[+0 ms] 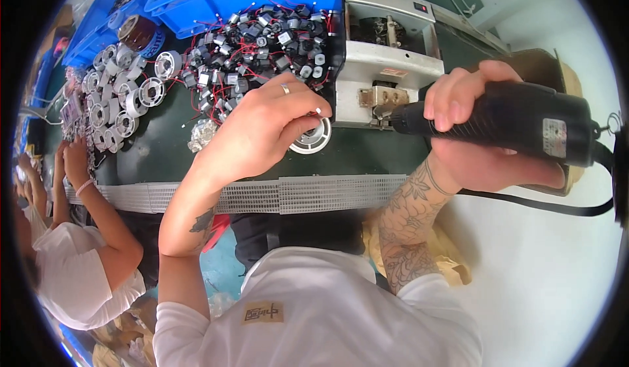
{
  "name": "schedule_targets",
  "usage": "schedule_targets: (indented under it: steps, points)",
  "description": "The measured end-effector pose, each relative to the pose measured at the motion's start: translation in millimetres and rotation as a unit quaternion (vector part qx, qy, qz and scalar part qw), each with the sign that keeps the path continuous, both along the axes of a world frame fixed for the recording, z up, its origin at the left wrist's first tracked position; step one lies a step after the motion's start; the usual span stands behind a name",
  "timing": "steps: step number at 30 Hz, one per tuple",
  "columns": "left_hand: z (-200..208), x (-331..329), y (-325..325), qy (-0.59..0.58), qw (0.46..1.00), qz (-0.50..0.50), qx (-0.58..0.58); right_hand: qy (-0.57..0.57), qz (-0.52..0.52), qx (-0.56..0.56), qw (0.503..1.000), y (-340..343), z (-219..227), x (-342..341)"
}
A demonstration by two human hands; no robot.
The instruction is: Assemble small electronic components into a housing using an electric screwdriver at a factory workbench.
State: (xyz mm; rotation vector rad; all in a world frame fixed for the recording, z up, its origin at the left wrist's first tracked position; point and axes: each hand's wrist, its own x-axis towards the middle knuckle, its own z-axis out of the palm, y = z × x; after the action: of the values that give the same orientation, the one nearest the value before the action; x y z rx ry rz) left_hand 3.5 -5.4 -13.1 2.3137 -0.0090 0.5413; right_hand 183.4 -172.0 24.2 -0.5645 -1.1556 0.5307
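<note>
My left hand [255,128] is closed in a pinch at the upper edge of a white round plastic housing [314,145] on the bench. A small white connector tip [319,111] shows by its fingertips; what else lies between the fingers is hidden. In my right hand [468,160] is a black electric screwdriver [517,121], held level with fingers wrapped over it. Its nose points left, at the front of a grey metal screw feeder [393,65]. Whether the bit touches the feeder I cannot tell.
A heap of small motors with red wires [262,46] lies beyond my left hand. White round housings [124,98] are piled at the left, near a brown jar [141,34]. Blue bins [177,6] line the back. A white grille strip [314,193] edges the bench. Co-workers' arms [98,203] reach in at far left.
</note>
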Motion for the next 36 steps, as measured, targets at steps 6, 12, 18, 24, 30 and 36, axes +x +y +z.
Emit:
schedule_targets:
  steps: [6,12,18,24,30,36]
  points:
    - [-12,0,5,0.002,1.000,0.011,0.007,0.019,0.004,0.020,1.000,5,-9,3]
    - [-12,-6,1,0.015,0.999,0.043,0.007,0.012,-0.015,0.017,1.000,5,-8,3]
    - [-17,-13,-9,0.098,0.981,0.142,-0.092,0.009,-0.001,-0.006,1.000,4,-8,4]
    - [-48,-12,-6,0.088,0.947,0.102,-0.293,0.005,-0.022,-0.016,1.000,3,-1,0]
    - [-50,-7,-4,0.113,0.934,0.082,-0.328,0.035,-0.015,0.006,0.999,8,-7,3]
    - [-45,-8,-5,0.105,0.925,0.074,-0.358,0.049,0.006,-0.003,0.999,10,-6,2]
